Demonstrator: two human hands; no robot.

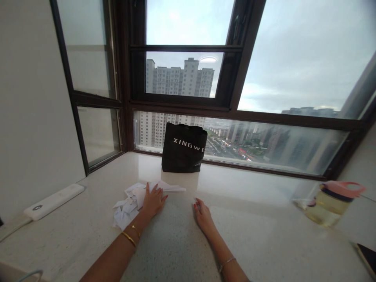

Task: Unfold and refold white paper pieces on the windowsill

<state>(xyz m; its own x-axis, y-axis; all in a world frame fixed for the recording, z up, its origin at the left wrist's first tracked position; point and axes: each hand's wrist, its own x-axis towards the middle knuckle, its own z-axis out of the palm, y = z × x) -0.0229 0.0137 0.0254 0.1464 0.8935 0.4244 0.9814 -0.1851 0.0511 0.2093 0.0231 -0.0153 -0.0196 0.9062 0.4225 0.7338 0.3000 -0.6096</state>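
L. hand was laid flat, fingers spread apart, pressed on the right edge of a heap of crumpled white paper scraps near the middle of the tabletop; nothing was gripped. A gold bangle was seen on that wrist. R. hand was rested palm-down on the bare tabletop just right of the papers, fingers loosely together, not closed on anything; a thin bracelet was worn at the wrist. The two hands were kept apart, w/ a strip of speckled stone between them. One folded sheet was stretched from the heap toward the far side, ending just in front of a black bag w/ white lettering, which was stood upright at the far edge against the window. At far left, by the wall, a white power strip was laid flat. At far right, a jug w/ a pink lid, holding yellowish liquid, was set well apart from the hands. A dark flat item at the near-right corner was cut off by the frame; what it was couldn't be told.
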